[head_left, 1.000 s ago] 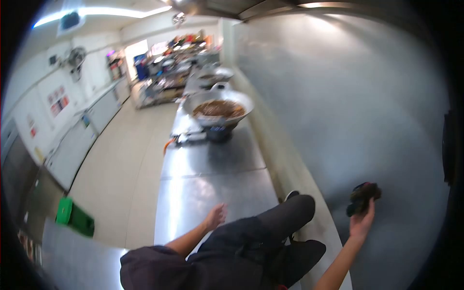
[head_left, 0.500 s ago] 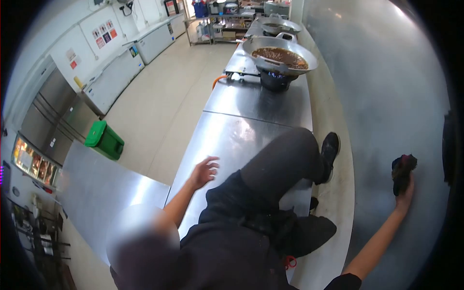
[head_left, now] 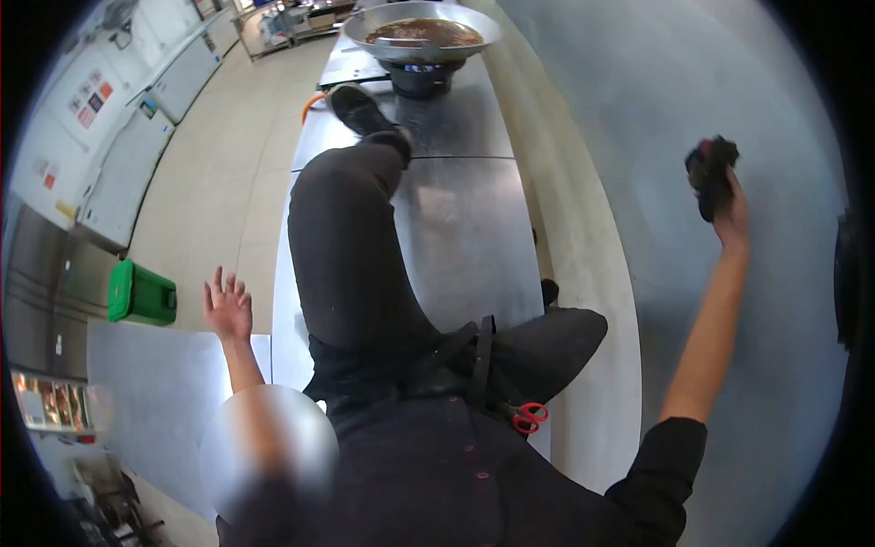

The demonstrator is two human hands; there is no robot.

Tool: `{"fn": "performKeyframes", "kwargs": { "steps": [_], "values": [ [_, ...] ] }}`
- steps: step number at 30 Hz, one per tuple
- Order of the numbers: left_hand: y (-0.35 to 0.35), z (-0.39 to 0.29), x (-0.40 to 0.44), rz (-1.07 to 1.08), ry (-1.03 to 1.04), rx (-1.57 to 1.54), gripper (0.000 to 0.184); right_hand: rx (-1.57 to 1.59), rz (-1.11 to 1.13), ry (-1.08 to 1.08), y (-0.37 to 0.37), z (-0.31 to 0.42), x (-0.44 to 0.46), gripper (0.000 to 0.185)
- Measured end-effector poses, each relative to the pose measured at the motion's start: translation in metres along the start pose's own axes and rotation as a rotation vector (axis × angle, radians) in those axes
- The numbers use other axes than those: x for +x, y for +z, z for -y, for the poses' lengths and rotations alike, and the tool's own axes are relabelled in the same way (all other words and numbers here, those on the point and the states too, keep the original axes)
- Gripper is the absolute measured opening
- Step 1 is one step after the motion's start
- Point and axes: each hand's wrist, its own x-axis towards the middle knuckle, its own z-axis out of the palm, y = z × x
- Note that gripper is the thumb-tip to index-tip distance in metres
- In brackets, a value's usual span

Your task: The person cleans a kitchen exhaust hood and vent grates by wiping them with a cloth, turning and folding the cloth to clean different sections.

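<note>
My right hand (head_left: 732, 219) is closed around a crumpled dark rag (head_left: 711, 175) with a reddish patch. It holds the rag up against the tall grey metal wall panel (head_left: 638, 109) on the right. Out to the left, my left hand (head_left: 228, 308) is raised with its fingers apart and nothing in it. That hand is near the left edge of the steel counter (head_left: 460, 232), over which my legs are spread. Red-handled scissors (head_left: 529, 417) hang at my waist.
Ahead on the counter, a large wok (head_left: 428, 32) with dark brown liquid sits on a lit burner (head_left: 419, 78); one shoe (head_left: 360, 109) is close by. An orange hose (head_left: 312, 108) runs there. Left are a green bin (head_left: 142, 292), another steel table (head_left: 164, 383) and chest freezers (head_left: 128, 173).
My right hand and the rag appear higher on the wall panel. One leg has swung left over the counter toward the burner. My left hand has moved left, fingers spread. The view has shifted.
</note>
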Motion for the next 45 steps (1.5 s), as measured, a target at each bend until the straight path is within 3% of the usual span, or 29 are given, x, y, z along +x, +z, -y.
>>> {"fn": "performKeyframes", "kwargs": {
  "steps": [2, 5, 7, 8, 12, 16, 20, 24, 25, 29, 34, 38, 41, 43, 45],
  "values": [
    [0.008, -0.018, 0.001, 0.021, 0.1, 0.025, 0.048, -0.16, 0.065, -0.064, -0.033, 0.008, 0.0, 0.044],
    [0.053, -0.04, 0.007, -0.029, 0.261, 0.111, 0.044, -0.207, 0.106, 0.01, -0.071, 0.027, -0.015, 0.051],
    [0.091, -0.047, -0.002, -0.058, 0.384, 0.2, 0.039, -0.344, -0.077, -0.137, -0.071, 0.016, -0.053, 0.054],
    [0.1, -0.059, -0.005, -0.044, 0.438, 0.229, 0.038, -0.233, -0.122, -0.16, -0.056, 0.014, -0.083, 0.054],
    [0.126, -0.088, 0.013, 0.003, 0.571, 0.29, 0.035, -0.838, -0.04, -0.367, -0.136, 0.016, -0.169, 0.05],
    [0.106, -0.108, 0.018, 0.019, 0.572, 0.328, 0.033, -0.578, -0.401, -0.31, -0.063, 0.042, -0.237, 0.052],
    [0.086, -0.125, 0.039, -0.023, 0.595, 0.295, 0.034, -0.751, -0.334, -0.381, 0.081, 0.078, -0.191, 0.055],
    [0.059, -0.094, 0.064, -0.069, 0.573, 0.163, 0.036, -0.572, -0.163, -0.418, 0.262, 0.094, -0.109, 0.052],
    [0.06, -0.084, 0.07, -0.069, 0.568, 0.119, 0.036, -0.429, 0.123, -0.421, 0.255, 0.102, -0.074, 0.054],
    [0.084, -0.055, 0.076, -0.064, 0.581, 0.119, 0.036, -0.432, 0.154, -0.398, 0.399, 0.079, -0.056, 0.052],
    [0.094, -0.069, 0.062, -0.104, 0.636, 0.122, 0.036, -0.387, 0.224, -0.353, 0.525, 0.039, -0.057, 0.05],
    [0.066, -0.099, 0.035, -0.154, 0.727, 0.248, 0.034, -0.091, 0.205, -0.227, 0.589, -0.01, -0.066, 0.056],
    [0.041, -0.125, -0.005, -0.281, 0.819, 0.321, 0.032, -0.109, 0.485, -0.109, 0.57, -0.052, -0.019, 0.056],
    [0.021, -0.135, -0.028, -0.392, 0.868, 0.326, 0.031, -0.057, 0.288, 0.058, 0.583, -0.104, -0.012, 0.055],
    [0.001, -0.139, -0.058, -0.516, 0.888, 0.372, 0.03, 0.06, 0.686, 0.389, 0.569, -0.171, 0.056, 0.054]
  ]
}}
